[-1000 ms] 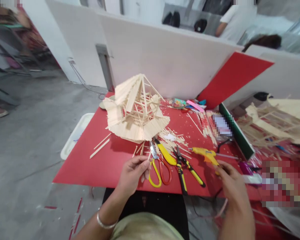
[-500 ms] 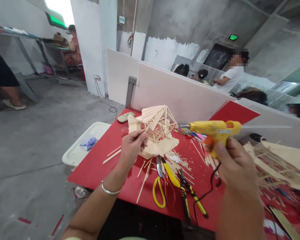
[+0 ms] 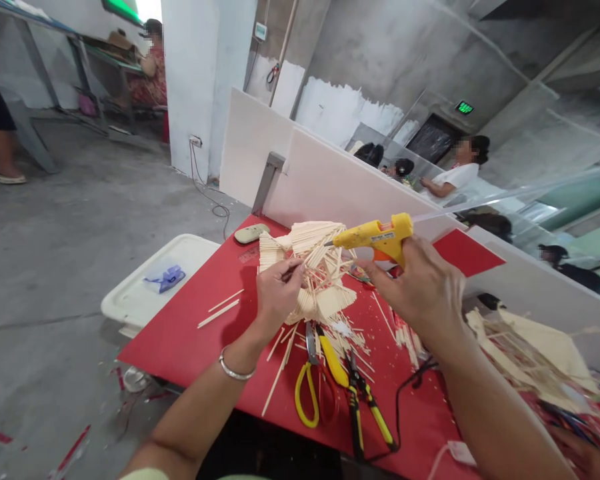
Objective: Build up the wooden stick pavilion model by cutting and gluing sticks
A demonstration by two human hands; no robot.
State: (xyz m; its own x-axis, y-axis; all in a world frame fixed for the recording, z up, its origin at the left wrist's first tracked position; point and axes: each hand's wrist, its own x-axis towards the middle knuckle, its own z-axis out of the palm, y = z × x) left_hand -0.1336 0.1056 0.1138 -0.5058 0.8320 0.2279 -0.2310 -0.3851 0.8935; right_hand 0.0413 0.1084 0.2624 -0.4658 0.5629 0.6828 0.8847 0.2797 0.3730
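My right hand [image 3: 420, 290] grips a yellow glue gun [image 3: 375, 235] and holds it in the air, nozzle pointing left at the top of a small house model made of wooden sticks [image 3: 320, 267]. My left hand [image 3: 276, 293] is closed in a pinch on a thin wooden stick and held against the model's left side. A silver bangle is on my left wrist. The model stands on a red sheet [image 3: 195, 333] that covers the table. The gun's black cord [image 3: 405, 393] trails down across the sheet.
Yellow-handled scissors [image 3: 307, 383], yellow pliers [image 3: 340, 373] and black-yellow cutters [image 3: 367, 407] lie before me among several loose sticks. A white tray [image 3: 145, 293] sits left of the sheet. Another stick model [image 3: 525, 353] stands right. White partitions [image 3: 330, 180] rise behind; people sit beyond.
My right hand picked the glue gun up off the sheet and brought it left to the model's top. My left hand rose with its stick to the model.
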